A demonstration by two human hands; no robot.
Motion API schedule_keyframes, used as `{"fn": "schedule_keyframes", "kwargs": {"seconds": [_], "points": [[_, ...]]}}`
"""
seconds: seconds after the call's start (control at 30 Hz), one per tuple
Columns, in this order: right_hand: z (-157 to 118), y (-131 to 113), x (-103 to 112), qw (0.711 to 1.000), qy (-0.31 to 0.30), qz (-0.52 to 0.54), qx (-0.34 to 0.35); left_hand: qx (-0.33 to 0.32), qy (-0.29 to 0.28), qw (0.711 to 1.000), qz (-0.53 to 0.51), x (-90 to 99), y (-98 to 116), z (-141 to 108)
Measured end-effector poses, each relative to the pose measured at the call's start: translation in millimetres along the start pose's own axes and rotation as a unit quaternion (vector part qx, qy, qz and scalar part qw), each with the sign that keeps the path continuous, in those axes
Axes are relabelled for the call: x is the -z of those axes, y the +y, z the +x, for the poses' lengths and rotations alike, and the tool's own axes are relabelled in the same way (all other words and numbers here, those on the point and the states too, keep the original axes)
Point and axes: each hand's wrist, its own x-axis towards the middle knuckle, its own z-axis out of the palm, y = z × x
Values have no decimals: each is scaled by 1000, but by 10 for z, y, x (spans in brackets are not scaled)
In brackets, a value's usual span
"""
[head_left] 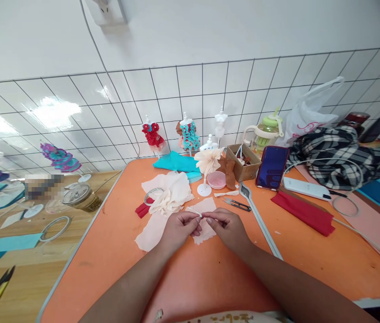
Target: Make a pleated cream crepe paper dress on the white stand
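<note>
Both hands meet over the orange table (190, 278). My left hand (180, 228) is closed in a pinch on a small whitish piece (199, 215), perhaps rolled paper. My right hand (227, 228) is pinched at the other side of it, its fingertips almost touching the left ones; what it holds is too small to make out. Beneath them lies a pale pink sheet (206, 235). Crumpled cream paper (176, 190) with a ring (154, 196) spreads to the left. Behind the hands stands a small dress form (206, 161) in a cream ruffled skirt.
Black thread snips (238, 205), a metal strip (264, 229) and red paper (302, 213) lie to the right. Farther back are a pink bowl (217, 180), a cardboard box (244, 166), a phone (272, 168) and a bottle (266, 132). Decorated dress forms stand by the tiled wall.
</note>
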Motion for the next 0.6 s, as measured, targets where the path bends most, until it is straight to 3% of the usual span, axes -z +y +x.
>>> {"fn": "schedule_keyframes", "kwargs": {"seconds": [0.13,0.33,0.5,0.6], "points": [[29,-46,11,999,22,-19,-32,5,-2,999,35,-28,-16,-17],[75,7,30,996,30,5,-86,-40,-12,988,149,-44,-59,-40],[88,69,86,996,33,19,-78,-39,-9,985,170,-40,-52,-45],[84,65,125,1000,8,3,-23,-33,-5,986,162,-43,-30,-50]]}}
